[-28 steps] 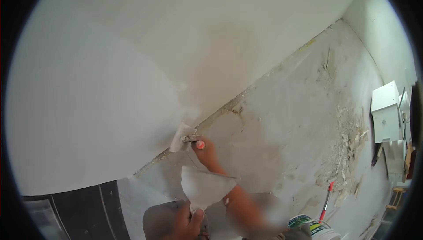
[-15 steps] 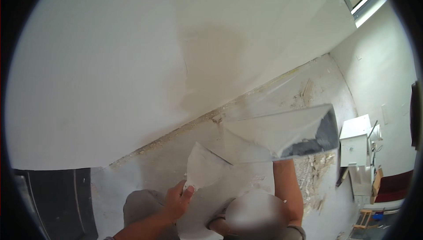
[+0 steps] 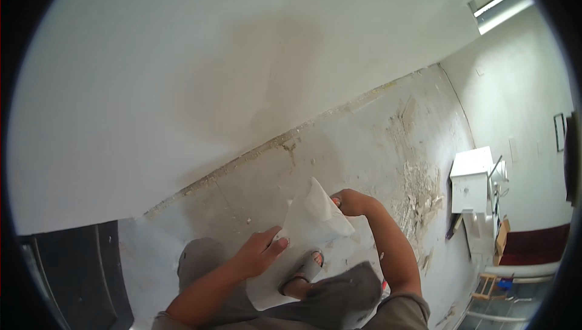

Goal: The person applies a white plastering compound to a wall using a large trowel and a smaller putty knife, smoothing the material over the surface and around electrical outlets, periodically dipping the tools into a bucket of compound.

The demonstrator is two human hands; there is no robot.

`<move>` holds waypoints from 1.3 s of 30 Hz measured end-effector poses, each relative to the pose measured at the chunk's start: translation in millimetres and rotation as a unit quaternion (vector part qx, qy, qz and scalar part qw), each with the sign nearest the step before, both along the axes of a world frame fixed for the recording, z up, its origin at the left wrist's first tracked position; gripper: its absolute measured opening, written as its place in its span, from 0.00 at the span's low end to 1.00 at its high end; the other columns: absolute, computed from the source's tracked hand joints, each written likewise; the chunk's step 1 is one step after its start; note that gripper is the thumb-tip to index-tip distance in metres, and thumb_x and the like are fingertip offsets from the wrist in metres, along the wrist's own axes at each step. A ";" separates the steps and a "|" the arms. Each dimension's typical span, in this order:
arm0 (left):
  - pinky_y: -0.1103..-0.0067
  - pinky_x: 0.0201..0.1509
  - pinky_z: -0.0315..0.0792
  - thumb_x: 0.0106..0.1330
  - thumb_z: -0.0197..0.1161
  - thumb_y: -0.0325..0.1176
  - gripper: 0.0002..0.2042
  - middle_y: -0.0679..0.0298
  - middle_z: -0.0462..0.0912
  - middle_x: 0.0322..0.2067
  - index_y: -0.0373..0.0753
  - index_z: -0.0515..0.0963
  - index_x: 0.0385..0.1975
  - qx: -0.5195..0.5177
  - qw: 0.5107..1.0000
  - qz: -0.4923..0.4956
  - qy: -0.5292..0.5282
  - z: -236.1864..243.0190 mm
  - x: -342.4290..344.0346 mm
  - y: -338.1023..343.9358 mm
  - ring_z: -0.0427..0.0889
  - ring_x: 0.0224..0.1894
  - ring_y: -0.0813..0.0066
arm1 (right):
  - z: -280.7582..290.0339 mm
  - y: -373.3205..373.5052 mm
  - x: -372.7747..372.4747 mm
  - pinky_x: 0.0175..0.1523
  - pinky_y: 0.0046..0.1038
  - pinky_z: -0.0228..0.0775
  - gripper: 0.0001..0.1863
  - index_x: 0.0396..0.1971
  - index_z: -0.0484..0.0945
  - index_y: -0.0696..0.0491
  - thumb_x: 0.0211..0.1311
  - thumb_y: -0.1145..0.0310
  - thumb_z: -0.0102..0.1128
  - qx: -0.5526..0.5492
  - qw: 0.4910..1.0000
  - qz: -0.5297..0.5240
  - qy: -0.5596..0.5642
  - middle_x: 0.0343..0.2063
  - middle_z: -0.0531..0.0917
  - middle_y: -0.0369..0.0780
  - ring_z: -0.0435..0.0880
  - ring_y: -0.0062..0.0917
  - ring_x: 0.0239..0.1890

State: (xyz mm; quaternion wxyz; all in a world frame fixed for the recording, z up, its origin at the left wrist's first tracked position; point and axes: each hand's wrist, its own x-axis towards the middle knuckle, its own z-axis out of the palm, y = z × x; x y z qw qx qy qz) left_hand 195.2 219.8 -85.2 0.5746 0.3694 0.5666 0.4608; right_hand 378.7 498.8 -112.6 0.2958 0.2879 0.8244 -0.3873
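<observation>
"Two quick questions: what's being held, and where?"

"Left hand (image 3: 260,254) has its grip clamped on a wide scraper (image 3: 297,224), blade out over the floor (image 3: 242,200). Right hand (image 3: 354,203) is wrapped round the red-tipped handle (image 3: 335,201) of a second scraper (image 3: 320,196). Blades overlap out in front, well apart from the wall (image 3: 121,118). Can't tell from this angle if they're actually touching."

"ok so what could go sideways?"

"Drips, I'd guess. If there's wet stuff on those blades and the wide scraper tips, it could slide off onto the floor or that sandalled foot (image 3: 309,266) near it. Too blurry to say how much is on there. Also, push too hard with the right and an edge might skid toward the left hand."

"And the footing?"

"Rubble (image 3: 421,193) off to the right looks loose, so a careless step there could slip."
</observation>
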 end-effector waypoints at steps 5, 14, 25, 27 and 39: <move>0.78 0.26 0.67 0.64 0.47 0.58 0.32 0.62 0.74 0.19 0.26 0.68 0.44 0.004 0.990 0.136 0.029 -20.0 15.8 13.0 0.72 0.21 0.76 | -33.6 48.7 61.7 0.43 0.31 0.73 0.09 0.30 0.77 0.55 0.44 0.76 0.63 -0.023 0.979 -0.190 -0.076 0.31 0.81 0.39 0.80 0.27 0.36; 0.86 0.17 0.60 0.65 0.48 0.53 0.24 0.67 0.70 0.19 0.33 0.70 0.40 -0.127 0.927 0.354 0.006 -18.3 34.1 13.3 0.66 0.17 0.84 | -207.6 116.4 16.3 0.39 0.36 0.75 0.13 0.39 0.64 0.54 0.55 0.77 0.56 -0.434 0.513 -0.622 0.402 0.33 0.74 0.41 0.78 0.32 0.33; 0.81 0.11 0.56 0.63 0.48 0.56 0.23 0.64 0.65 0.11 0.37 0.65 0.28 -0.186 0.866 0.464 0.014 -47.6 106.9 90.6 0.60 0.08 0.77 | -294.4 155.6 -106.1 0.39 0.34 0.75 0.11 0.39 0.66 0.53 0.57 0.77 0.54 -0.568 0.315 -0.617 0.444 0.35 0.74 0.42 0.77 0.33 0.35; 0.80 0.10 0.57 0.63 0.48 0.56 0.24 0.64 0.63 0.09 0.36 0.65 0.27 -0.179 0.859 0.479 0.013 -50.7 108.9 95.3 0.59 0.07 0.77 | -297.0 159.3 -114.3 0.39 0.34 0.75 0.12 0.40 0.66 0.53 0.56 0.77 0.54 -0.553 0.321 -0.630 0.441 0.36 0.74 0.42 0.78 0.34 0.36; 0.85 0.13 0.51 0.67 0.45 0.52 0.18 0.72 0.60 0.12 0.41 0.66 0.29 -0.231 0.870 0.432 0.051 -48.7 101.7 34.1 0.57 0.11 0.84 | -204.4 195.1 -128.7 0.43 0.37 0.76 0.17 0.46 0.65 0.57 0.56 0.74 0.55 -0.520 0.326 -0.589 0.526 0.39 0.76 0.43 0.80 0.34 0.36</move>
